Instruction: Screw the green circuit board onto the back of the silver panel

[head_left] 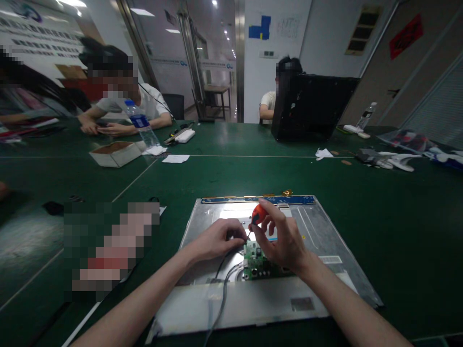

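A flat metal display panel (202,221) lies back side up on the green table before me. A green circuit board (253,262) sits on its middle, with dark cables (224,291) running from the board's left side toward me. My right hand (284,238) grips a screwdriver (258,215) by its red-orange and black handle. Its thin shaft slants down to the board's upper left corner. There my left hand (222,237) has thumb and fingers pinched beside the tip; whatever they hold is too small to make out. A blue strip board (260,199) runs along the panel's far edge.
A small open box (117,155) and a water bottle (142,126) stand beyond, to the left. Across the table are a large black case (313,108) and seated people. Gloves (392,159) lie to the right. A partly blurred-out long item (115,246) lies left of the panel.
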A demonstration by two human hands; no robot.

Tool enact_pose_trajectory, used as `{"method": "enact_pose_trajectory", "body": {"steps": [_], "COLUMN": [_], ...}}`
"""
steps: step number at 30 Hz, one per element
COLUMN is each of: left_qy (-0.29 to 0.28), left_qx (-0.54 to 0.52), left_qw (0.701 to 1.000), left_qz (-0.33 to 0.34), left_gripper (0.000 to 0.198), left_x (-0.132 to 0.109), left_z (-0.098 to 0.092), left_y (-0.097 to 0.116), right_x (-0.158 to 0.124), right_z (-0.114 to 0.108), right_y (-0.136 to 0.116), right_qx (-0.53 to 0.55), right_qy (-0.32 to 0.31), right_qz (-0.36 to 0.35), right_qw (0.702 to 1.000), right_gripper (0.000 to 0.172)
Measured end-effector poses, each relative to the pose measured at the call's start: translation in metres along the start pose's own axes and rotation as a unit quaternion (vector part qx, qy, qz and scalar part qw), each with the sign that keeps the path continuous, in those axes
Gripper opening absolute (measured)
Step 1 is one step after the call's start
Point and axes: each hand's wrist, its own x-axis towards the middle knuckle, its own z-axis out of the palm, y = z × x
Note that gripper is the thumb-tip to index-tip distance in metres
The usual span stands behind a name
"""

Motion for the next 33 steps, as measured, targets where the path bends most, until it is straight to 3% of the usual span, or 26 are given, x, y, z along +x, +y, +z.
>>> {"method": "enact_pose_trajectory", "body": {"steps": [33], "left_qy": [0.011], "left_qx": [-0.003], "left_qw": [1.0], "left_qz": [0.005], "left_gripper": [0.007], "left_x": [0.0008], "left_z": [0.0007], "left_y": [-0.0003], "right_x": [0.0024], "right_z": [-0.001], "right_y": [0.0006], "right_qx": [-0.008], "right_qy": [-0.006], "right_qz": [-0.01], "right_qw": [1.0], "right_gripper": [0.057]}}
